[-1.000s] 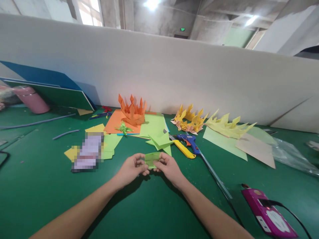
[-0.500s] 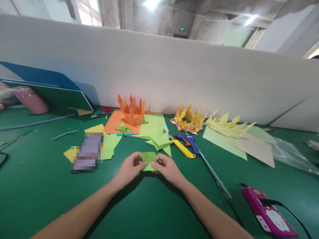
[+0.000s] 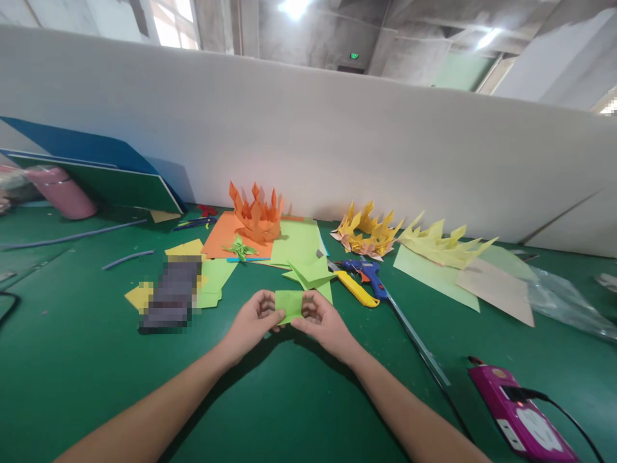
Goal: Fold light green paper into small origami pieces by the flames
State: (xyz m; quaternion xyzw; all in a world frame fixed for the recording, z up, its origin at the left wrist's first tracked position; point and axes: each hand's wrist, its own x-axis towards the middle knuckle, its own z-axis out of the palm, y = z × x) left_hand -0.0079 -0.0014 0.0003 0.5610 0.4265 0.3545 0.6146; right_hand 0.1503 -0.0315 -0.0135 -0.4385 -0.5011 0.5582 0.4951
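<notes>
Head view, the only 1. Small green paper [image 3: 289,305] sits mid-scene, above the near part of the green table [image 3: 299,399], held between 2 hands. Left hand [image 3: 253,325] has it pinched at the left edge, thumb on the front face, fingers curled behind. Right hand [image 3: 328,325] holds the right edge, gap narrow, thumb by the lower right corner; firmness of that grip, cannot tell. The 2-sided hold probably keeps the small piece flat and facing the eyes.

Just beyond: folded light-green paper [image 3: 311,276]. To its right, yellow cutter [image 3: 357,289] beside blue glue gun [image 3: 369,275]; side-by-side placing likely keeps tools within reach of the right hand.

Far side, along white partition [image 3: 308,141]: orange crown [image 3: 258,222] on flat sheets, golden crown [image 3: 366,235], pale yellow crown [image 3: 443,244] further right. The orange and golden ones rest points up, presumably so tips stay uncrushed.

Left: phone [image 3: 171,296] over yellow paper, pixelated, nothing readable. Near right: magenta socket box [image 3: 520,411], black cord plugged in; its white patch shows no legible lettering. Far beyond the partition, lit green sign [image 3: 354,56]; characters too small to read. No brand made out anywhere.
</notes>
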